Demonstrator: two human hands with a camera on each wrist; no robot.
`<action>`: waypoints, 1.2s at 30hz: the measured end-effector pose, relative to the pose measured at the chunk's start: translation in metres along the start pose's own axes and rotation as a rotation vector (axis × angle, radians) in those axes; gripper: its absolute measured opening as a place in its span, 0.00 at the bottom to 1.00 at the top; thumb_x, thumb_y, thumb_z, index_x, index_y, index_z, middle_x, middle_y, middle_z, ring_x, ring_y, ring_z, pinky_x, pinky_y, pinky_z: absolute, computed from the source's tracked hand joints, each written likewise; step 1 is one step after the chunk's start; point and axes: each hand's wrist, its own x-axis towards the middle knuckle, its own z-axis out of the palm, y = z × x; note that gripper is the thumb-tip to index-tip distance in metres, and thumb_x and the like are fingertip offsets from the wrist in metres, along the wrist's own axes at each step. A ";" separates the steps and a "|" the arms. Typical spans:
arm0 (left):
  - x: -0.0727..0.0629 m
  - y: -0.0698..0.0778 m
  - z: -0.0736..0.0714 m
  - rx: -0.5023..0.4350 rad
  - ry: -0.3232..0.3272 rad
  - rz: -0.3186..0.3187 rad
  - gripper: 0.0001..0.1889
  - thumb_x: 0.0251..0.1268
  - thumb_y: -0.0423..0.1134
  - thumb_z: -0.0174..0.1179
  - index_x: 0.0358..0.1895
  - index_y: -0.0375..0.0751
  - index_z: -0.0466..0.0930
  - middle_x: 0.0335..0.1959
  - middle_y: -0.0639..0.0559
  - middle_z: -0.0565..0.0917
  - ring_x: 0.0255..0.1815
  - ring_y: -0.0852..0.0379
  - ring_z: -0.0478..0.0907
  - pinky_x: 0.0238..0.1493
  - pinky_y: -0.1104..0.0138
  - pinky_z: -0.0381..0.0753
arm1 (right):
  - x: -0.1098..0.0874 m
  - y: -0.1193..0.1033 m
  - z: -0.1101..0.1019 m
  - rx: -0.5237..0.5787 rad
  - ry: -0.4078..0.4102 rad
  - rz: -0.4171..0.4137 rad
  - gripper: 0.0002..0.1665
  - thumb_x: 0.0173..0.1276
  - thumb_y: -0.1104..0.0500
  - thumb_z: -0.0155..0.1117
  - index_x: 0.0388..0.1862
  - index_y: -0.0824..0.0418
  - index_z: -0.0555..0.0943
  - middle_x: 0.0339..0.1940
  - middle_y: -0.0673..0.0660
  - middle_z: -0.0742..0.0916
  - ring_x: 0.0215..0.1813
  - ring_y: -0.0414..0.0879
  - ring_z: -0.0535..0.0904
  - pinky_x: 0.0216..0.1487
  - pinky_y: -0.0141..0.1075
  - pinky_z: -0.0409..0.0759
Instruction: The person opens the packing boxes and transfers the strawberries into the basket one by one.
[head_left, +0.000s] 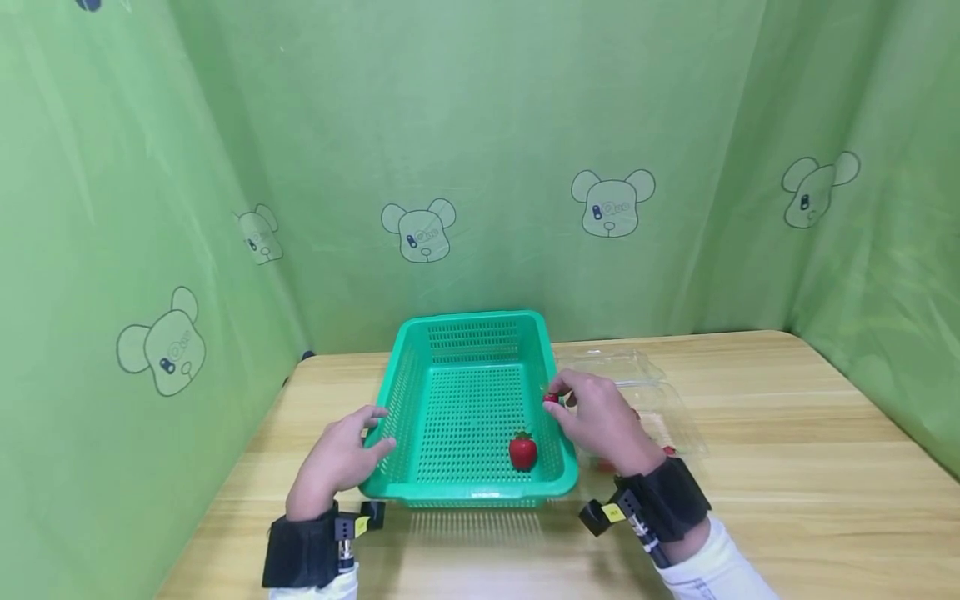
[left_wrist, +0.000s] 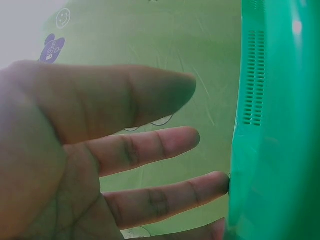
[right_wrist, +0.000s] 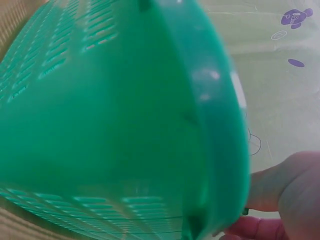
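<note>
A green plastic basket (head_left: 472, 492) with slotted walls stands on the table, and one red strawberry (head_left: 522, 451) lies inside near its front right corner. My right hand (head_left: 603, 417) pinches another strawberry (head_left: 551, 398) between thumb and fingers at the basket's right rim. In the right wrist view the basket wall covers most of that hand's fingertips. At the left rim, my left hand (head_left: 341, 454) has its fingers loosely spread with nothing held. The left wrist view shows its fingertips (left_wrist: 217, 182) right at the basket's edge.
To the right of the basket is a clear plastic box (head_left: 686, 421) with its lid (head_left: 611, 364) folded back; a few red strawberries (head_left: 669, 451) show in it, partly behind the right hand. A green curtain (head_left: 510, 275) hangs behind the wooden table (head_left: 810, 467).
</note>
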 end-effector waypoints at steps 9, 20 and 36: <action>0.000 -0.001 0.000 0.003 -0.006 0.007 0.25 0.69 0.39 0.59 0.67 0.38 0.69 0.62 0.35 0.74 0.59 0.34 0.73 0.55 0.41 0.73 | 0.000 0.000 0.005 0.020 -0.018 -0.024 0.07 0.62 0.62 0.71 0.36 0.59 0.80 0.33 0.52 0.85 0.35 0.48 0.80 0.33 0.37 0.81; 0.001 -0.003 0.001 -0.006 -0.009 0.004 0.25 0.69 0.40 0.59 0.67 0.39 0.69 0.63 0.36 0.74 0.59 0.35 0.73 0.56 0.42 0.72 | -0.002 -0.001 0.009 0.011 -0.019 -0.051 0.07 0.62 0.62 0.71 0.36 0.59 0.80 0.31 0.51 0.84 0.32 0.46 0.77 0.30 0.35 0.77; 0.002 0.000 -0.001 0.006 -0.011 -0.001 0.25 0.69 0.40 0.59 0.67 0.40 0.69 0.63 0.36 0.74 0.60 0.35 0.72 0.56 0.42 0.73 | -0.001 -0.005 0.011 0.005 -0.017 -0.054 0.07 0.61 0.63 0.72 0.35 0.59 0.80 0.30 0.51 0.83 0.32 0.49 0.77 0.32 0.36 0.78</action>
